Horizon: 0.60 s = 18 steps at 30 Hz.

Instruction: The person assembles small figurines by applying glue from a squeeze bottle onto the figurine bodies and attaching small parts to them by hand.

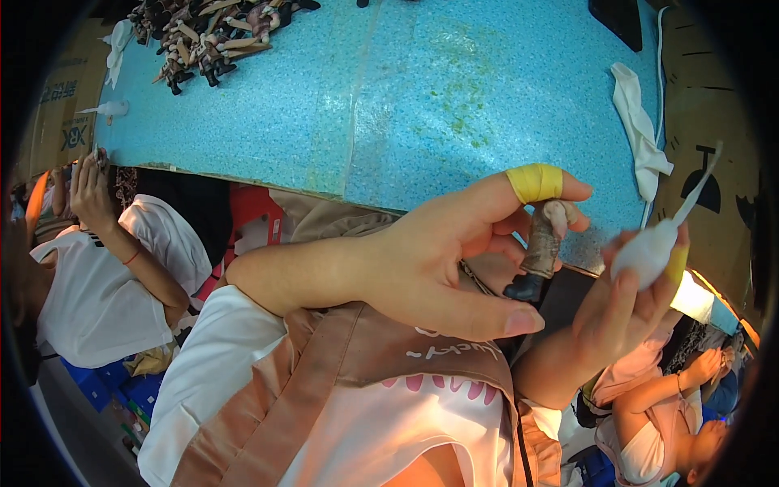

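Near the blue table's front edge, my left hand (438, 260) is closed on a small figurine part (542, 243). The part is a tiny pair of legs in brownish trousers with a dark boot, pinched between the fingers. Yellow tape (535, 183) wraps one finger of this hand. To its right, my right hand (604, 321) grips a small white squeeze bottle (647, 253), whose long thin nozzle points up and to the right, away from the figurine part. Yellow also shows on a right finger. The two things are apart.
A pile of small figurine parts (215, 40) lies at the far left of the blue table (324, 105). Another white nozzle bottle (114, 108) is at the left edge, a white cloth (641, 130) at the right. Cardboard (706, 105) borders the table; co-workers sit on both sides.
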Each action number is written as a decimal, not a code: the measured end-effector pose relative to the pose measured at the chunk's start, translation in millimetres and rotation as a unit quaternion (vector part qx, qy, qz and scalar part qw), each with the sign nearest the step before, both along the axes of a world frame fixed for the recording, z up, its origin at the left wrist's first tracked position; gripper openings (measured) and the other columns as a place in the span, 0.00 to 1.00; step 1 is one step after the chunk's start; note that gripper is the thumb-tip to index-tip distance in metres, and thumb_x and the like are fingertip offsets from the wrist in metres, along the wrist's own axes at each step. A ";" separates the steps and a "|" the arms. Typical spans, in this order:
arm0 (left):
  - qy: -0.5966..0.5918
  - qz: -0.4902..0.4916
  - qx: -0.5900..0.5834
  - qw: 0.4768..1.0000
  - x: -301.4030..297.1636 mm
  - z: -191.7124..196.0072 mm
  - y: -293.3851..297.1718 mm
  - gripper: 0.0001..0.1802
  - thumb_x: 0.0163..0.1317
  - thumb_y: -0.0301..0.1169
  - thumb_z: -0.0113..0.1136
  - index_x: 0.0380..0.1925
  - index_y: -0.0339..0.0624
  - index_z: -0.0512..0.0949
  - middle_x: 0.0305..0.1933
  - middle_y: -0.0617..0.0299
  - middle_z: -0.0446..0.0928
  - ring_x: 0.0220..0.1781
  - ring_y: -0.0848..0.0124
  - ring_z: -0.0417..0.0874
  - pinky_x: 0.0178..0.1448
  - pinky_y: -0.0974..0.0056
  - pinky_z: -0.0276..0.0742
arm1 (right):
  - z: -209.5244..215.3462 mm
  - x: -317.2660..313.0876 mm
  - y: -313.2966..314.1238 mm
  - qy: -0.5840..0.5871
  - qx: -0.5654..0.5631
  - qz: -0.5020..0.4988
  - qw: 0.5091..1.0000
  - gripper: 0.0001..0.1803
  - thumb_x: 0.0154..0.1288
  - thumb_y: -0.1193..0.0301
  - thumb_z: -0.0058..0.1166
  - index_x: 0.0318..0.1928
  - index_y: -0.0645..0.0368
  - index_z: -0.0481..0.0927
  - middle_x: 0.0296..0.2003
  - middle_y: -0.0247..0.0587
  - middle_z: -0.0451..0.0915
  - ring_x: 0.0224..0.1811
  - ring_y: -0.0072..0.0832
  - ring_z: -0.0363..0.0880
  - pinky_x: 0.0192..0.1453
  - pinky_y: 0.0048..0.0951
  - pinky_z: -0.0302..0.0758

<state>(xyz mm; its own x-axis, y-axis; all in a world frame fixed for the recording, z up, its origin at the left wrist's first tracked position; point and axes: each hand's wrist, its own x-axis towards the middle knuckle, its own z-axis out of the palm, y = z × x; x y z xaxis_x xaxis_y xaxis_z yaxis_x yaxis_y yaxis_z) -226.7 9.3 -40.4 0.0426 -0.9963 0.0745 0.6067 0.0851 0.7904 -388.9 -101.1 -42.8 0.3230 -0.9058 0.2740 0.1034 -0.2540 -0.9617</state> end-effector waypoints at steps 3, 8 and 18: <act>0.032 -0.007 0.011 0.999 -1.7 -1.7 -3.7 0.41 0.50 0.27 0.65 0.63 0.38 0.54 0.59 0.55 0.64 0.55 0.67 0.70 0.52 0.68 0.70 | 3.6 -19.8 7.9 -0.054 -0.001 0.068 0.996 0.28 0.58 0.64 0.52 0.56 0.65 0.64 0.42 0.46 0.72 0.32 0.25 0.70 0.35 0.27 0.67; -0.122 0.046 -0.085 0.988 -2.1 -14.8 -5.6 0.42 0.46 0.28 0.67 0.61 0.38 0.56 0.60 0.54 0.63 0.57 0.66 0.68 0.55 0.65 0.69 | 1.1 -23.7 22.7 -0.281 0.056 0.114 0.951 0.27 0.57 0.59 0.52 0.53 0.60 0.66 0.25 0.34 0.67 0.19 0.20 0.59 0.29 0.27 0.52; -0.150 0.070 -0.143 0.976 -6.7 -18.0 -4.9 0.42 0.45 0.26 0.64 0.61 0.39 0.55 0.61 0.53 0.61 0.57 0.65 0.68 0.56 0.60 0.70 | 8.9 -19.8 38.2 -0.221 -0.077 0.058 0.970 0.14 0.57 0.65 0.49 0.41 0.57 0.67 0.18 0.33 0.62 0.18 0.23 0.54 0.31 0.30 0.49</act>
<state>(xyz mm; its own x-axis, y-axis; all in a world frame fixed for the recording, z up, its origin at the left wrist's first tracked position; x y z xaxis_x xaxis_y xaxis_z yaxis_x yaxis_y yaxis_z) -233.4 4.4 -58.4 0.1091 -0.9189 0.3791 0.3176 0.3936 0.8627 -408.7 -62.9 -33.9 0.2412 -0.8072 0.5387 0.5339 -0.3532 -0.7683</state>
